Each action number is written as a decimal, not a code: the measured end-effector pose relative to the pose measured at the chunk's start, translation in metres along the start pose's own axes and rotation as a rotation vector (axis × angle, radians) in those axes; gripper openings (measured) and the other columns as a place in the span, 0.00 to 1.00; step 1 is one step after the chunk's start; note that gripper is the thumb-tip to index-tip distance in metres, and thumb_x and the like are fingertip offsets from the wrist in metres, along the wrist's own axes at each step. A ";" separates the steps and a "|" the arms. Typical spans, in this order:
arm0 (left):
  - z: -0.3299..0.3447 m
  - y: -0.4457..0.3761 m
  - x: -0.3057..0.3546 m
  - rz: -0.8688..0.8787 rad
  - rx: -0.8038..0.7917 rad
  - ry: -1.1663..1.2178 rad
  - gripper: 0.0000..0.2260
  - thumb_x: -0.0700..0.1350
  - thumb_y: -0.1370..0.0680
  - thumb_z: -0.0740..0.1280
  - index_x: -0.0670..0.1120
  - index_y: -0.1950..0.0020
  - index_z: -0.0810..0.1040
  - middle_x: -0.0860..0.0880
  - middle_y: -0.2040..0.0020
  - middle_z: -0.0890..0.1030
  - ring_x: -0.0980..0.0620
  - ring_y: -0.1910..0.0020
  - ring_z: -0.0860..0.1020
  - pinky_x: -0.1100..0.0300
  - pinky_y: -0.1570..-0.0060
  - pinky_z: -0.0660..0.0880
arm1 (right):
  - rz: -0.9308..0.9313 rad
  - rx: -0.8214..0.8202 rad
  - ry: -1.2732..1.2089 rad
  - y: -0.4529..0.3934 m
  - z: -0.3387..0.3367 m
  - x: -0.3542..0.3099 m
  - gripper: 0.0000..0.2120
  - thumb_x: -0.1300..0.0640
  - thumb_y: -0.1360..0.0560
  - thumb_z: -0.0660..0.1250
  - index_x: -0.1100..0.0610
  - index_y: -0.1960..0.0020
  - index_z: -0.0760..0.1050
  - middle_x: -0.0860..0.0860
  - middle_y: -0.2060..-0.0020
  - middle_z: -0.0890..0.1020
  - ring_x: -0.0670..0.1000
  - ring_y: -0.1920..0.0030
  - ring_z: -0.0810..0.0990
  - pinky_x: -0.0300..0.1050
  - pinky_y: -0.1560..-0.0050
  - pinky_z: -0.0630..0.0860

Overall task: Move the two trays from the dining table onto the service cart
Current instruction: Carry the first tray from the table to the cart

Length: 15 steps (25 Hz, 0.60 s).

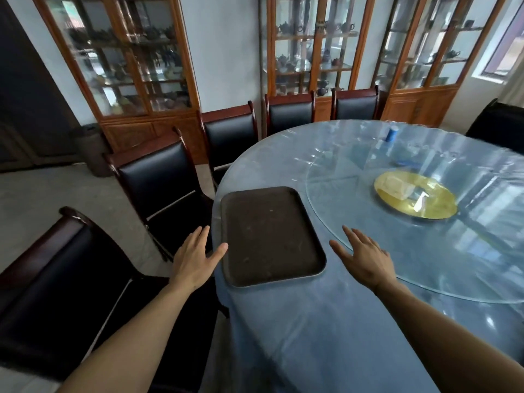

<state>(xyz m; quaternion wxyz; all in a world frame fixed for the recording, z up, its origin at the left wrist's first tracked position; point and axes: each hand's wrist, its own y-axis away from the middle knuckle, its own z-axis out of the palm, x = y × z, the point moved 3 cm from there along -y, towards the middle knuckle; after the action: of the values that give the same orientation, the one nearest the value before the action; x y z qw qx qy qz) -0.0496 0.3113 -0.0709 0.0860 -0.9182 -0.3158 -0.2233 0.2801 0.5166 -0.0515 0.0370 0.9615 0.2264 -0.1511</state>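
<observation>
A dark brown rectangular tray [269,235] lies flat near the left edge of the round dining table [326,321], which is covered in blue cloth and clear plastic. My left hand [195,258] hovers just off the tray's left side, fingers apart, thumb near the tray's rim. To the tray's right, my right hand [364,258] is spread open over the tablecloth, a short gap from the rim. Neither hand holds anything. Only one tray is in sight, and no service cart is in view.
A glass turntable [397,251] carries a yellow dish [415,197]. A blue cylinder [392,134] stands at the table's far side. Black-cushioned wooden chairs [158,177] ring the table on the left and back. Glass display cabinets [122,61] line the wall.
</observation>
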 end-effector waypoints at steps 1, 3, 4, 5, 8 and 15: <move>0.004 -0.009 -0.002 -0.012 -0.008 0.004 0.38 0.68 0.23 0.55 0.49 0.20 0.53 0.47 0.19 0.54 0.47 0.21 0.53 0.43 0.25 0.56 | 0.002 -0.013 -0.005 -0.013 0.004 -0.001 0.38 0.26 0.26 0.45 0.44 0.22 0.55 0.50 0.23 0.64 0.54 0.25 0.62 0.59 0.30 0.63; 0.011 -0.029 -0.007 -0.035 -0.022 0.008 0.37 0.68 0.23 0.55 0.49 0.20 0.53 0.48 0.19 0.54 0.48 0.21 0.53 0.44 0.25 0.57 | 0.002 -0.038 -0.018 -0.036 0.013 -0.005 0.37 0.27 0.26 0.45 0.44 0.22 0.56 0.50 0.23 0.64 0.54 0.25 0.63 0.59 0.31 0.64; 0.016 -0.040 -0.010 -0.044 -0.037 0.011 0.37 0.68 0.22 0.54 0.50 0.20 0.53 0.48 0.19 0.54 0.48 0.21 0.53 0.44 0.25 0.57 | 0.006 -0.048 -0.025 -0.047 0.018 -0.006 0.37 0.27 0.26 0.46 0.44 0.22 0.56 0.49 0.24 0.64 0.54 0.25 0.63 0.58 0.31 0.64; 0.021 -0.054 -0.014 -0.050 -0.054 0.017 0.36 0.68 0.22 0.54 0.50 0.20 0.53 0.48 0.19 0.54 0.48 0.21 0.53 0.44 0.26 0.57 | 0.013 -0.057 -0.032 -0.060 0.024 -0.008 0.36 0.27 0.25 0.46 0.44 0.22 0.55 0.49 0.24 0.64 0.54 0.26 0.63 0.58 0.31 0.65; 0.037 -0.094 -0.025 -0.070 -0.097 0.024 0.35 0.67 0.22 0.53 0.50 0.20 0.54 0.49 0.19 0.55 0.48 0.21 0.54 0.44 0.27 0.59 | 0.041 -0.103 -0.047 -0.097 0.040 -0.016 0.36 0.28 0.25 0.46 0.45 0.22 0.56 0.50 0.24 0.65 0.55 0.26 0.65 0.59 0.32 0.66; 0.082 -0.177 -0.058 -0.239 -0.255 0.169 0.34 0.67 0.22 0.53 0.51 0.20 0.54 0.47 0.20 0.56 0.46 0.24 0.60 0.44 0.30 0.63 | 0.176 -0.261 -0.115 -0.183 0.094 -0.027 0.33 0.33 0.22 0.47 0.49 0.24 0.62 0.55 0.28 0.70 0.59 0.30 0.70 0.58 0.35 0.69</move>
<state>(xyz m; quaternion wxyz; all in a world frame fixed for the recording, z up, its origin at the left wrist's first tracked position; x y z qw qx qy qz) -0.1704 0.4438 -0.1676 -0.0323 -0.8556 -0.3834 -0.3464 0.1496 0.6561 -0.1334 0.1874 0.9545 0.1565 -0.1714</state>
